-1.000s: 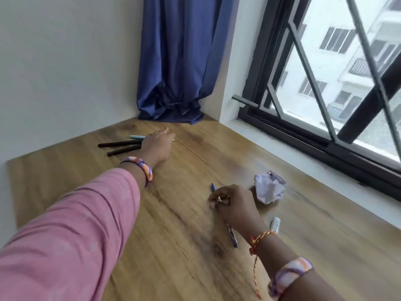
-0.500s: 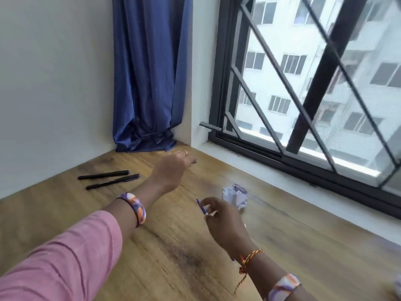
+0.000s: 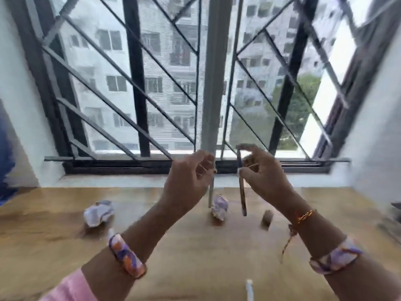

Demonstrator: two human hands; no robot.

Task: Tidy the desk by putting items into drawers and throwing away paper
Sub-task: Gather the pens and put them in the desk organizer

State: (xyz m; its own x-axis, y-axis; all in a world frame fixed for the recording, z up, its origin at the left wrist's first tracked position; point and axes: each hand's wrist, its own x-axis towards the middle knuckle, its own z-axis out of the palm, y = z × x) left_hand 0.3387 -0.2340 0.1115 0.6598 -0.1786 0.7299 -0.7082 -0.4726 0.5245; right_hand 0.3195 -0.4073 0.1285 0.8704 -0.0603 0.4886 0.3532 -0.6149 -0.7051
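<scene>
Left hand: the left hand [image 3: 187,178] is raised above the desk, fingers curled round a pale, light-coloured pen [image 3: 210,193] that hangs nearly upright, its lower end just above the desk.
Right hand: the right hand [image 3: 263,173] is raised beside it, thumb and fingers pinching a dark blue pen [image 3: 242,193] near its upper part — the pen hangs nearly upright, tip down, clear of the wood.
Hands to each other: near, not touching; the two pens hang side by side with a gap between them.
Desk: a wooden desk [image 3: 195,253] runs up to the white window sill [image 3: 130,181].
Crumpled paper: one ball of crumpled paper [image 3: 98,212] lies on the desk to the left; a second crumpled ball [image 3: 219,207] lies between the two hanging pens, behind them — both are white with purple marks.
Small brown thing: a short brown cylinder [image 3: 267,217] lies on the desk right of the second ball; blurred, so its kind cannot be told.
White marker: a white marker tip [image 3: 249,290] shows at the bottom edge.
Wrists: a patterned bangle [image 3: 125,256] on the left wrist, a matching bangle [image 3: 335,257] and a red-and-yellow thread [image 3: 303,216] on the right.
Window: a barred window [image 3: 195,83] faces an apartment block.
Curtain: a strip of blue curtain [image 3: 5,161] at the left edge.
</scene>
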